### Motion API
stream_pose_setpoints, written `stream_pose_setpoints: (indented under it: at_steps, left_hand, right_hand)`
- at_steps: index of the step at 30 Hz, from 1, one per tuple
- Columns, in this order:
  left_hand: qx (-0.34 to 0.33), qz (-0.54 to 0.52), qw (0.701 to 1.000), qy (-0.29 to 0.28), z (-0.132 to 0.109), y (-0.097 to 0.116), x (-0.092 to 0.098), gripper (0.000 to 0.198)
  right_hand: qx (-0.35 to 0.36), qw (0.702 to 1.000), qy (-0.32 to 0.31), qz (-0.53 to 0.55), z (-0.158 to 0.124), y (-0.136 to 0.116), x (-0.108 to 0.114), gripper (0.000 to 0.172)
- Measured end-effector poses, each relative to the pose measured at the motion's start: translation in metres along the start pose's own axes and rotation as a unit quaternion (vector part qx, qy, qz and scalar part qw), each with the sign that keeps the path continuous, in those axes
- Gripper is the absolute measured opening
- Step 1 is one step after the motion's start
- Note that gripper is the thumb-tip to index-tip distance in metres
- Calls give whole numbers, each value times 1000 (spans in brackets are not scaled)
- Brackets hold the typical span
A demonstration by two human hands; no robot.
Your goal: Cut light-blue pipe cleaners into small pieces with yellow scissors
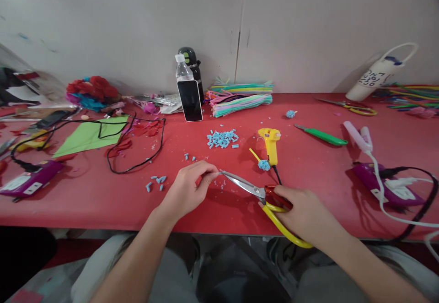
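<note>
My right hand (pixel 303 209) grips the scissors (pixel 245 185) by their yellow and red handles, with the blades pointing left. At the blade tips, my left hand (pixel 192 184) is closed in a pinch; what it holds is too small to name. Small pale scraps lie just below the tips. Beyond the hands sits a pile of short light-blue pieces (pixel 222 139). Several more pieces (pixel 157 181) are scattered left of my left hand. A blue cluster (pixel 264 165) on a yellow stem lies beside the yellow glue gun (pixel 270 145).
A phone (pixel 190 100) leans on bottles at the back, beside bundled pipe cleaners (pixel 242 99). A green knife (pixel 325 136), more scissors (pixel 353 106) and a purple power strip (pixel 387 186) are at right. Black cable (pixel 135 170) and green paper (pixel 91 136) lie left.
</note>
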State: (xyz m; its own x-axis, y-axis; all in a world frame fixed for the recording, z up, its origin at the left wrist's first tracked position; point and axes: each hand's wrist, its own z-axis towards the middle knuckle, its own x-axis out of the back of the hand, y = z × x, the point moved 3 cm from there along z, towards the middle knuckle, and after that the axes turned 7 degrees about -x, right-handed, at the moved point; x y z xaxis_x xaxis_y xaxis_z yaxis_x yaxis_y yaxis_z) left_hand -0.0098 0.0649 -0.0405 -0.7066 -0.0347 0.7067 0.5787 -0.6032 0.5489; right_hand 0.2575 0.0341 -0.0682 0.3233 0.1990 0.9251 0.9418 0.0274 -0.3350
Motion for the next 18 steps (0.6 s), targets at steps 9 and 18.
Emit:
stream_pose_setpoints:
  at_steps: [9, 18]
  left_hand:
    - [6, -1, 1000, 2, 0, -2, 1, 11]
    - [6, -2, 1000, 5, -1, -1, 2, 11]
  right_hand:
    - [28, 999, 34, 28, -4, 0, 3, 26]
    - [18, 999, 8, 28, -3, 1, 2, 27]
